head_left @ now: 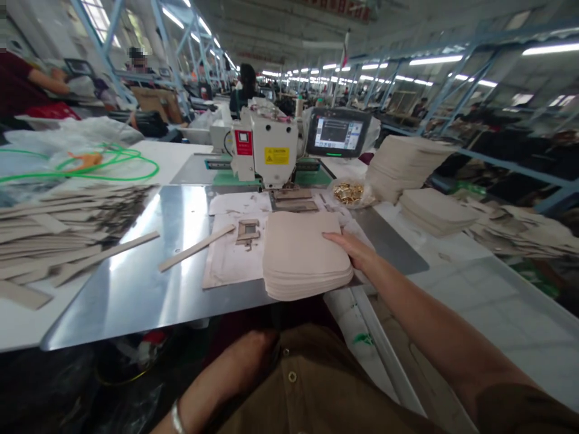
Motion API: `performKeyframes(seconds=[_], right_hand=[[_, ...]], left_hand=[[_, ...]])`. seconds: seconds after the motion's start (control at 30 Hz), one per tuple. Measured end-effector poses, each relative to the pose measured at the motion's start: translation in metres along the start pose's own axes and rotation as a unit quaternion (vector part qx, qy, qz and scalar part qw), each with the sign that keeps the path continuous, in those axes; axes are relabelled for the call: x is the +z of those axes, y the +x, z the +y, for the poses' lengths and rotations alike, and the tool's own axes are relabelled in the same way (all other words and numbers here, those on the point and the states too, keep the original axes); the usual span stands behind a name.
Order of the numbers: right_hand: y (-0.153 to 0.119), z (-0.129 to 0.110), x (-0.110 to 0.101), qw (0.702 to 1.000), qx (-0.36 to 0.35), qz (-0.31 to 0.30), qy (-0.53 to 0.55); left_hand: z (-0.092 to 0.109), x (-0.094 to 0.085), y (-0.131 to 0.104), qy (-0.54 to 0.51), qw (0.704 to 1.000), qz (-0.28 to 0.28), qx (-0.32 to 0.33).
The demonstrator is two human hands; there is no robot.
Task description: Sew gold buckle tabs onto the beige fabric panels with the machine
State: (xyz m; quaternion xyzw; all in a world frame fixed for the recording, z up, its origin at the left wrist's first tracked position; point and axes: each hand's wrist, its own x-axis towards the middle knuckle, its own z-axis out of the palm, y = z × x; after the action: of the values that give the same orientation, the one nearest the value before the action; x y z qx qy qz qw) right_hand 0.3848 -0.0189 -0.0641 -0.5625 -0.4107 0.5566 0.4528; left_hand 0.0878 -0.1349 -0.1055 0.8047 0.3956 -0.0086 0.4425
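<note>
A thick stack of beige panels with rounded corners (307,253) lies at the front edge of the metal work plate, in front of the sewing machine (271,144). My right hand (350,247) grips the stack at its right side, thumb on the top panel and the other fingers hidden at the edge. My left hand (257,352) is low at my waist, below the table edge and against my brown shirt; its fingers are hidden. Left of the stack, a small frame-shaped piece (248,232) and a beige strip (196,247) rest on the plate.
Many loose beige strips (67,229) cover the table's left side, below a green cord (122,160). A bag of gold-coloured metal pieces (348,193) sits right of the machine, under a screen (337,132). More panel stacks (402,163) stand at right. Co-workers are further back.
</note>
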Motion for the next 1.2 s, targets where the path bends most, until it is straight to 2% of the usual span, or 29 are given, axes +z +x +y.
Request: performKeyframes(seconds=[0.1, 0.2, 0.27, 0.33, 0.37, 0.43, 0.5, 0.53, 0.6, 0.7, 0.77, 0.87, 0.93, 1.07, 1.2], right_hand=[[-0.004, -0.002, 0.001, 1.000, -0.004, -0.009, 0.001], [-0.006, -0.002, 0.001, 1.000, -0.004, -0.016, 0.004], [-0.008, -0.001, 0.000, 1.000, -0.010, -0.023, 0.008], [-0.011, -0.001, 0.000, 0.999, -0.027, -0.035, 0.012], [-0.014, -0.001, 0.001, 0.998, -0.038, -0.045, 0.014], [-0.020, -0.002, 0.001, 0.996, -0.056, -0.066, 0.019], [-0.026, -0.004, 0.003, 0.994, -0.055, -0.088, 0.018], [-0.028, -0.005, 0.003, 0.994, -0.049, -0.093, 0.015], [-0.030, -0.006, 0.003, 0.995, -0.033, -0.089, -0.009], [-0.030, -0.008, 0.003, 0.990, -0.065, -0.038, -0.118], [-0.031, -0.009, 0.005, 0.971, -0.126, -0.006, -0.203], [-0.034, -0.007, 0.008, 0.940, -0.202, 0.018, -0.274], [-0.035, -0.005, 0.007, 0.929, -0.216, 0.029, -0.299], [-0.029, -0.003, -0.002, 0.940, -0.194, 0.002, -0.281], [-0.032, -0.002, -0.012, 0.939, -0.189, -0.003, -0.288]], left_hand=[[0.019, -0.008, -0.021, 0.018, 1.000, -0.006, -0.012], [0.037, -0.024, -0.043, 0.042, 0.999, -0.005, 0.002], [0.047, -0.042, -0.054, 0.033, 0.999, 0.004, 0.024], [0.051, -0.066, -0.055, 0.006, 0.998, 0.043, 0.044], [0.051, -0.079, -0.051, -0.002, 0.995, 0.085, 0.051], [0.045, -0.107, -0.031, 0.017, 0.976, 0.209, 0.061], [0.033, -0.130, 0.003, 0.087, 0.934, 0.337, 0.079], [0.026, -0.138, 0.024, 0.128, 0.913, 0.376, 0.095], [0.011, -0.147, 0.066, 0.200, 0.884, 0.409, 0.111], [-0.005, -0.145, 0.111, 0.254, 0.880, 0.389, 0.099], [-0.010, -0.139, 0.122, 0.255, 0.881, 0.385, 0.101], [-0.010, -0.139, 0.119, 0.243, 0.873, 0.404, 0.123], [-0.011, -0.144, 0.116, 0.243, 0.872, 0.402, 0.139], [-0.015, -0.157, 0.122, 0.244, 0.882, 0.378, 0.139], [-0.018, -0.155, 0.131, 0.233, 0.903, 0.342, 0.118]])
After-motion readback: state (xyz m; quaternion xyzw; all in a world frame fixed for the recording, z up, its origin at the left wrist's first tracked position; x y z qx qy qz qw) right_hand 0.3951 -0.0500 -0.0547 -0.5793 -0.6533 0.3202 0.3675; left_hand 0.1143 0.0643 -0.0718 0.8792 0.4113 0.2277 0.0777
